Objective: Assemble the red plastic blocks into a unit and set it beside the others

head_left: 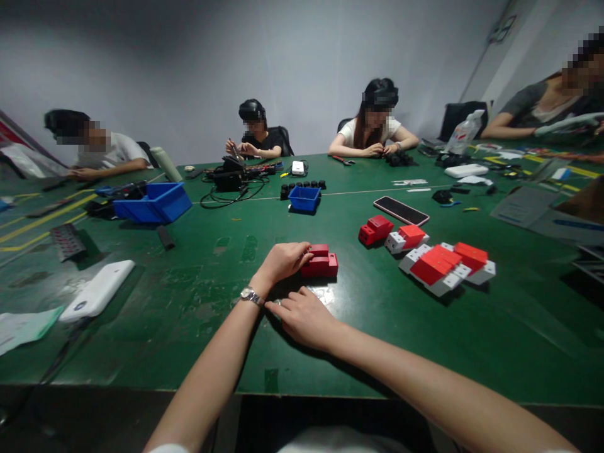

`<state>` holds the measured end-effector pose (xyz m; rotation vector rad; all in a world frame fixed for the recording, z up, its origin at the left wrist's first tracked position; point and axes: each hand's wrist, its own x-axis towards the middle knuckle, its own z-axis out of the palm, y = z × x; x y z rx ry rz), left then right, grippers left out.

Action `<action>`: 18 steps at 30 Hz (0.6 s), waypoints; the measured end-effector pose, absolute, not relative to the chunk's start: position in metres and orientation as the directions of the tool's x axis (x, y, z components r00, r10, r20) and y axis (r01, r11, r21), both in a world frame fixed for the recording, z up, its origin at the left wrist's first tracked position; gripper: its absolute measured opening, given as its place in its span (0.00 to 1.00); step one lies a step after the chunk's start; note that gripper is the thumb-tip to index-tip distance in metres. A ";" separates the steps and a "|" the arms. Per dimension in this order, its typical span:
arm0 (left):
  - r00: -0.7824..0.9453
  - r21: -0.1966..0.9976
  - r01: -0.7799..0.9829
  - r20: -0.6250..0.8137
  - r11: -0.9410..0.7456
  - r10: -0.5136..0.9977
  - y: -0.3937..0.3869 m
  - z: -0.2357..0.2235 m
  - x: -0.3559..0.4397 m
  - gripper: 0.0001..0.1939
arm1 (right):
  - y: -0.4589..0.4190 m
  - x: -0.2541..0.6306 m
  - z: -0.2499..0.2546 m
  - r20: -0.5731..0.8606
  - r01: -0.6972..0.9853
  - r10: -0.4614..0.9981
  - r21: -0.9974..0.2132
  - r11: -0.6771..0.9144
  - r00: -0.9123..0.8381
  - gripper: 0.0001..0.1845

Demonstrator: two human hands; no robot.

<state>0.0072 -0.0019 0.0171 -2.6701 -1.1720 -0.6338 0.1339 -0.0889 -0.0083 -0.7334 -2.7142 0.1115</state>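
Note:
My left hand (283, 261), with a watch on its wrist, curls over the left end of a red block-shaped part (322, 263) lying on the green table (189, 296). My right hand (304, 318) rests on the table just in front of it, fingers bent and pointing left; I cannot make out anything in it. To the right lie more red parts (375, 229) and a cluster of red-and-white parts (443, 267).
A phone (401, 210) lies beyond the parts. A small blue bin (304, 197) and a larger blue bin (158, 202) stand farther back. A white flat device (97, 289) sits at the left. Several other people work along the far and side edges.

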 end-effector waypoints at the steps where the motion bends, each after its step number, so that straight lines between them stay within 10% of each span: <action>1: 0.605 0.026 0.730 0.440 -0.683 0.664 -0.002 0.017 0.007 0.14 | -0.089 0.134 -0.007 0.284 0.478 0.504 -0.160 0.864 -0.816 0.19; 18: 0.602 0.024 0.728 0.455 -0.685 0.656 -0.002 0.016 0.007 0.14 | -0.088 0.135 -0.007 0.269 0.458 0.489 -0.172 0.872 -0.830 0.18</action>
